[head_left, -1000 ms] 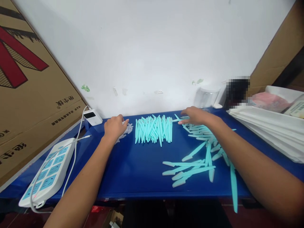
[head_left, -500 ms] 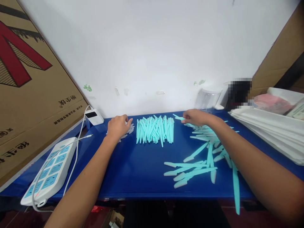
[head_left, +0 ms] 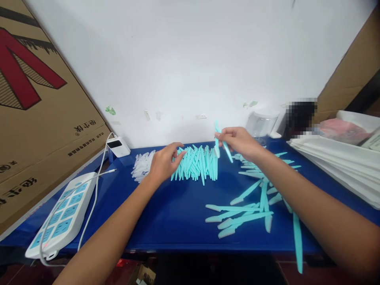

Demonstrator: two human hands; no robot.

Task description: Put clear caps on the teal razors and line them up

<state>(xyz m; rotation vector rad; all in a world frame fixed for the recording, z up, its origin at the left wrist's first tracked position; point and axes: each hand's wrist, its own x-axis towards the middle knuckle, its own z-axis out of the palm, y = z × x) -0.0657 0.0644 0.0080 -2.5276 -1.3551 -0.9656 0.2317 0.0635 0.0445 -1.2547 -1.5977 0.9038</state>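
Note:
My right hand (head_left: 237,139) is raised near the wall, its thumb and fingers pinched on what look like two turquoise eyebrow razors (head_left: 228,152), which cross at an angle. Over the left end of a neat row of turquoise razors (head_left: 194,164) is my left hand (head_left: 165,161), thumb and forefinger apart with no object visible between them. Left of that hand lies a heap of small clear plastic caps (head_left: 141,165). More razors (head_left: 246,211) are scattered on the right of the blue table (head_left: 178,221), partly hidden under my right forearm.
A white power strip (head_left: 63,215) with a cable lies at the left, near a small white device (head_left: 118,147). Cardboard (head_left: 53,130) stands on the left. At the back right are a clear jar (head_left: 261,124) and stacked white trays (head_left: 335,158).
My left hand has moved right, from the clear caps to the razor row, uncovering the heap. My right hand has lifted razors from the scattered pile and moved slightly left.

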